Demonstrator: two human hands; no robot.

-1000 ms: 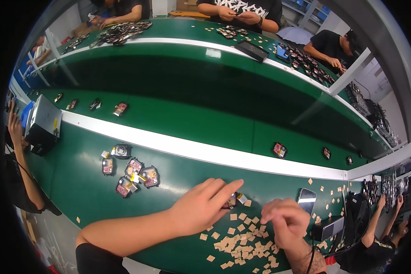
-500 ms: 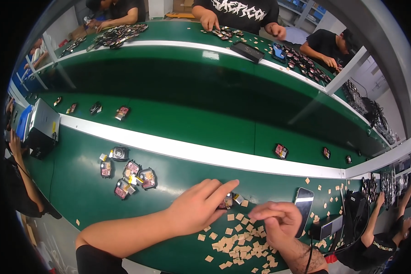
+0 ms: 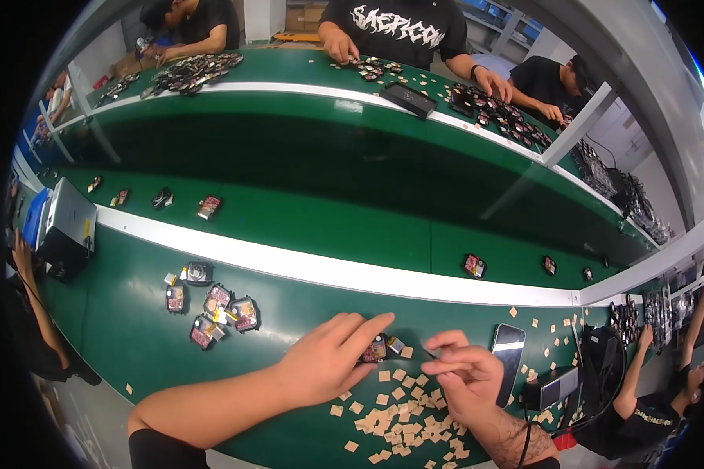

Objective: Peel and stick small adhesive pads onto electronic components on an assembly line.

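My left hand (image 3: 321, 361) lies over a small black device housing (image 3: 376, 351), gripping it against the green bench. A reddish circuit board shows inside the housing, which the fingers partly cover. A small silvery battery (image 3: 396, 345) sticks out at its right side, close to a tan square pad (image 3: 407, 353). To the right, my right hand (image 3: 472, 377) is raised with thumb and fingers pinched round a thin dark tool (image 3: 430, 354); most of the tool is hidden. Below and between the hands lie several loose tan pads (image 3: 403, 426), heaped and scattered.
Several opened housings (image 3: 219, 298) with batteries sit at left. A phone (image 3: 508, 361) and a dark boxy device with a cable (image 3: 554, 387) stand at right. Beyond the white rail (image 3: 305, 266), a green belt (image 3: 328, 227) carries more housings. Co-workers sit across and at both sides.
The fingers of my right hand have come up and closed, and a thin dark tool now shows in them. My left hand stays on the housing. The whole view has shifted slightly.
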